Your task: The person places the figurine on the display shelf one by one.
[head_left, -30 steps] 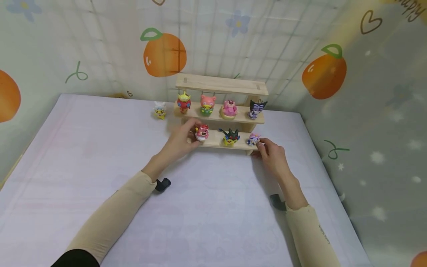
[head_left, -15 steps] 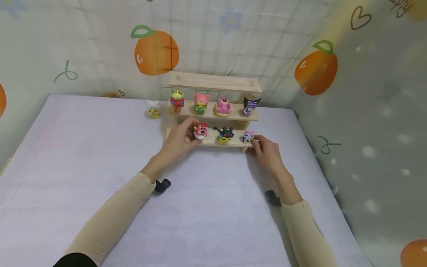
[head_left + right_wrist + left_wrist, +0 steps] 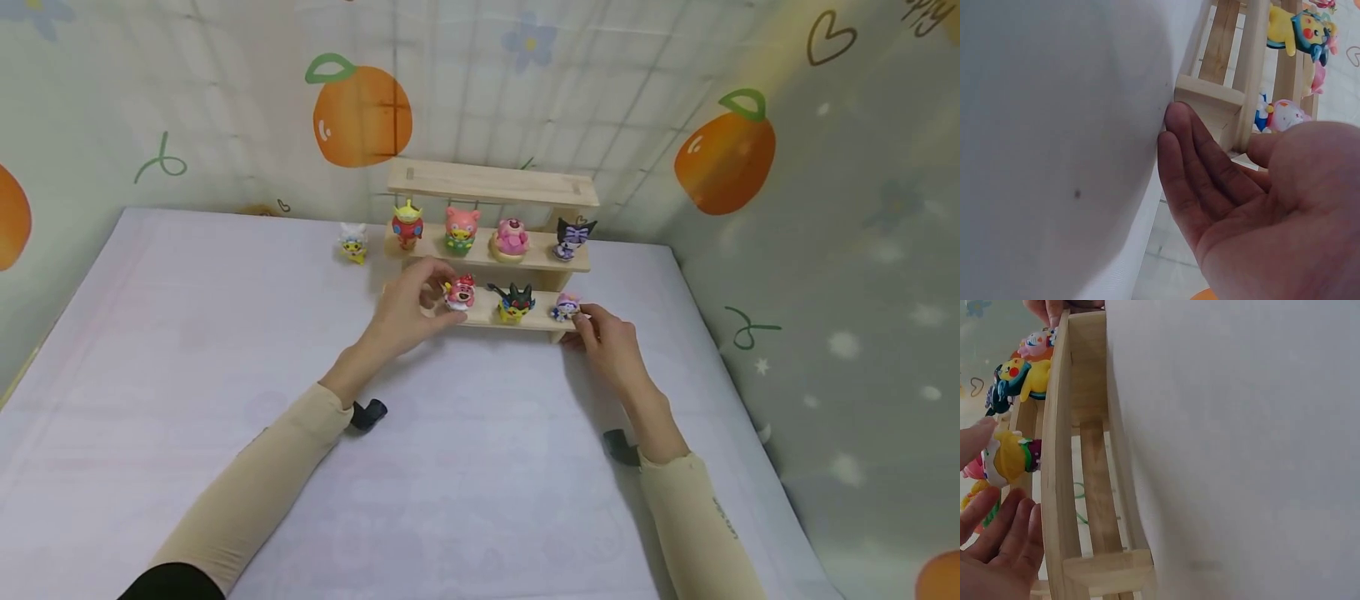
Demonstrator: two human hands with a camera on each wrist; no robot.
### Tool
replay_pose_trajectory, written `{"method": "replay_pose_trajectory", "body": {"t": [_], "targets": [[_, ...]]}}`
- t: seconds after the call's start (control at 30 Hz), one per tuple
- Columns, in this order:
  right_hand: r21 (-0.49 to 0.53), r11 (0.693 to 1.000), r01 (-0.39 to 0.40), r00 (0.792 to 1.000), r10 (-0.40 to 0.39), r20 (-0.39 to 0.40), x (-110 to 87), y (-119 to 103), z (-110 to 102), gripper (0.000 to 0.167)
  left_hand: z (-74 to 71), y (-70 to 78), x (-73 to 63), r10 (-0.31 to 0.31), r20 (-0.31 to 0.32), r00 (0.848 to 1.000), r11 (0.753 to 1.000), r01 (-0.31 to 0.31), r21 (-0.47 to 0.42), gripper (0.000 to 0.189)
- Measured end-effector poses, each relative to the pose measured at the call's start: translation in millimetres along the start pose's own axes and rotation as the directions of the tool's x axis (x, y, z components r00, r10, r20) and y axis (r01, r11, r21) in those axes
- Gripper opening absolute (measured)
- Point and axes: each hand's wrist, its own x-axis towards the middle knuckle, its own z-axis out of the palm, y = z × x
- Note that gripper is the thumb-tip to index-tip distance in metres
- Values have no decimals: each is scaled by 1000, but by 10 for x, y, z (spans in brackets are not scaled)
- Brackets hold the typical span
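Observation:
A tiered wooden display shelf (image 3: 495, 182) bears several small toy figurines. On its lower step stands a pink bear figurine (image 3: 460, 292) with a red top; its yellow back (image 3: 1010, 456) faces the left wrist camera. My left hand (image 3: 405, 308) surrounds this figurine loosely, thumb in front and fingers behind, with a slight gap at the fingers. My right hand (image 3: 611, 342) grips the lower step's right end; three of its fingers (image 3: 1179, 175) lie along the end support in the right wrist view. Beside that thumb stands a small pink-and-white figurine (image 3: 566, 307).
Between those two figurines is a yellow figurine in a black hood (image 3: 514, 303). The upper step holds several more, including a purple-and-black one (image 3: 572, 240). A white-and-yellow figurine (image 3: 353, 243) stands on the white table (image 3: 450, 467), left of the shelf. A printed curtain hangs behind.
The bear figurine has shifted slightly right along the lower step, and my left fingers have loosened around it. My right hand has kept its place at the shelf's end. The head view has swayed.

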Motion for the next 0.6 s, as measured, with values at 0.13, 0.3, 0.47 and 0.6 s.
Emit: {"method": "replay_pose_trajectory", "body": {"t": [0.13, 0.3, 0.47, 0.6], "targets": [[-3, 1000, 6, 1000, -6, -12, 7, 9, 6, 37, -84, -18, -22, 5, -1, 1000, 1000, -5, -21, 49], [-11, 1000, 5, 1000, -5, -15, 11, 15, -2, 37, -264, -75, -44, -1, 44, 999, 1000, 2, -23, 46], [-14, 1000, 3, 1000, -3, -14, 6, 21, -1, 38, -445, -162, -67, -26, 50, 998, 1000, 26, 14, 40], [-13, 1000, 7, 1000, -7, -14, 5, 13, 10, 39, -651, -243, -87, -29, 9, 1000, 1000, 29, -6, 26]]}}
